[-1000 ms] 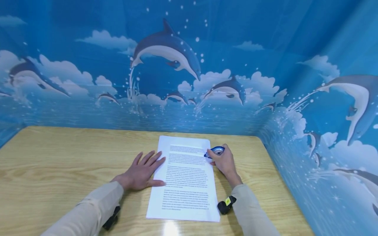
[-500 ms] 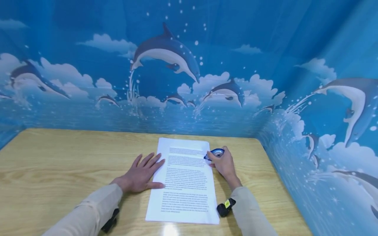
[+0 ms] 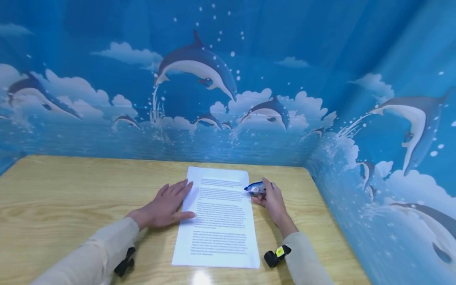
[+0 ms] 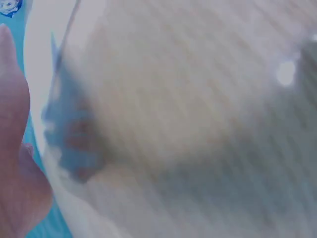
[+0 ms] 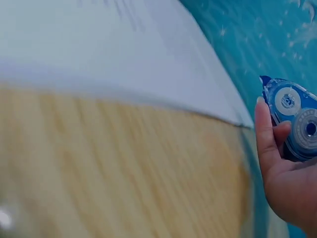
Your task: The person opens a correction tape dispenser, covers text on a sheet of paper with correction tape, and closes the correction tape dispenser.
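Note:
A stack of printed paper [image 3: 217, 241] lies on the wooden table in front of me. My left hand [image 3: 165, 206] rests at its left edge, fingers straight, with fingertips and thumb tip on the sheet's margin. In my right hand [image 3: 273, 200] is a blue, see-through correction tape [image 3: 255, 189], held between thumb and fingers at the paper's upper right edge. The right wrist view shows the tape's round spools [image 5: 304, 129] and pointed blue tip [image 5: 266, 80]. Whether that tip touches the paper I cannot tell. Only the thumb side of my left hand shows in the left wrist view.
The wooden table [image 3: 89, 190] extends on both sides of the paper. A blue dolphin-print curtain [image 3: 142, 134] hangs along the table's back and right edges. A black wrist camera [image 3: 277, 255] sits at my right cuff, another black device [image 3: 124, 262] at my left.
My right hand has turned the correction tape so that its round face shows less. The left hand's fingers have drawn closer together. The whole head view has shifted slightly.

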Demonstrator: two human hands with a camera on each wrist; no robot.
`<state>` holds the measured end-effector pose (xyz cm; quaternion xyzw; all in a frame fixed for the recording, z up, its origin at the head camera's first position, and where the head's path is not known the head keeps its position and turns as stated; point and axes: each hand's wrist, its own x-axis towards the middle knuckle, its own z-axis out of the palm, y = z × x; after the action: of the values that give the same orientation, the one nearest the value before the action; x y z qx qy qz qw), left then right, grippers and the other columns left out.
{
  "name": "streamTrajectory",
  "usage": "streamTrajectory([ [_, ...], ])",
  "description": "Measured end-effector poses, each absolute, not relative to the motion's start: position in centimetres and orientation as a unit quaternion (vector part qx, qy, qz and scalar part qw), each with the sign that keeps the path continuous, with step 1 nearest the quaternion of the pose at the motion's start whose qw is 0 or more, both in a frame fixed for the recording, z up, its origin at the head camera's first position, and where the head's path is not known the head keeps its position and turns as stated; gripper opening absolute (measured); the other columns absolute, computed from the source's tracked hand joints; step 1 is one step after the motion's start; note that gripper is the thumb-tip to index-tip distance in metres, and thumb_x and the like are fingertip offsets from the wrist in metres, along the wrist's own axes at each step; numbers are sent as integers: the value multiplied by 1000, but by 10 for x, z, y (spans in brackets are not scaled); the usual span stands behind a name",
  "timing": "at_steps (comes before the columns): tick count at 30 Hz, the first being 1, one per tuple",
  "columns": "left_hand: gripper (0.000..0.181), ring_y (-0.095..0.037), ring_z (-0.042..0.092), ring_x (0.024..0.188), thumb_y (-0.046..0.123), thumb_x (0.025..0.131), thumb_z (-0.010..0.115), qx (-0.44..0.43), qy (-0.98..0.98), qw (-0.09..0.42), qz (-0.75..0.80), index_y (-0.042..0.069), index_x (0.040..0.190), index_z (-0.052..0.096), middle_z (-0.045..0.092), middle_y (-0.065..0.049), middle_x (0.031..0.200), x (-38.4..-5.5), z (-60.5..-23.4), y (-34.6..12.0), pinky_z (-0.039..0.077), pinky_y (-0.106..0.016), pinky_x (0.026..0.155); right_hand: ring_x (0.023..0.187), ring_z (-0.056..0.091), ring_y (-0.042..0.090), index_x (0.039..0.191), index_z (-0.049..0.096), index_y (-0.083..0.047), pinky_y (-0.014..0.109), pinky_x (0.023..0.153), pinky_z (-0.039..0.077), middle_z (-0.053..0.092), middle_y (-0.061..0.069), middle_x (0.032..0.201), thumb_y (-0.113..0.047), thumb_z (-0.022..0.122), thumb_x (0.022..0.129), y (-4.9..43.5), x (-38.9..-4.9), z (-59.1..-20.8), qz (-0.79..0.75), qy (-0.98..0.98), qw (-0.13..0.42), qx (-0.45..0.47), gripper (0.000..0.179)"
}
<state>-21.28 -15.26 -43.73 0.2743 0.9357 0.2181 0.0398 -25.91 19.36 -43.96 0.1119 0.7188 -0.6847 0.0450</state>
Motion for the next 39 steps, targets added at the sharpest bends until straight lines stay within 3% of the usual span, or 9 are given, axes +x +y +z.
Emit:
streamTrajectory([
  [7,95,-37,16,141,62,86,57,288,934,25,211,6,153,18,12,-17,157,-218,-415,-149,14,-60,109,68,49,16,114,47,-1,34,73,56,51,10,83,-42,43,100,188,-243,-424,-707,701,51,81,43],
  [13,92,-36,28,137,69,84,53,284,930,35,231,9,150,31,29,-17,152,-221,-400,-143,25,-56,107,63,51,17,110,52,-1,29,60,51,54,9,80,-47,48,97,184,-229,-418,-713,697,43,62,47],
  [18,87,-32,37,133,67,83,55,275,924,50,262,7,144,42,43,-14,144,-216,-394,-135,31,-52,106,65,55,18,107,55,-3,29,58,53,58,10,83,-51,61,89,176,-215,-414,-711,700,30,61,52],
  [24,75,-24,56,113,59,84,63,273,904,50,325,6,136,52,59,-9,125,-203,-399,-121,46,-44,92,65,58,19,98,54,0,24,48,47,61,13,84,-40,61,92,166,-201,-408,-697,716,19,44,41],
  [32,53,-25,62,101,32,87,72,295,839,62,452,-2,126,59,64,-13,114,-192,-412,-91,52,-35,82,55,50,15,87,42,-4,21,40,37,53,8,69,-32,50,100,145,-186,-402,-671,740,49,-1,32],
  [39,38,-19,65,88,30,84,74,282,823,42,491,3,111,69,69,-4,101,-189,-419,-70,53,-26,73,51,46,12,89,43,-4,18,43,35,51,6,63,-36,48,100,133,-177,-398,-657,752,57,-17,34],
])
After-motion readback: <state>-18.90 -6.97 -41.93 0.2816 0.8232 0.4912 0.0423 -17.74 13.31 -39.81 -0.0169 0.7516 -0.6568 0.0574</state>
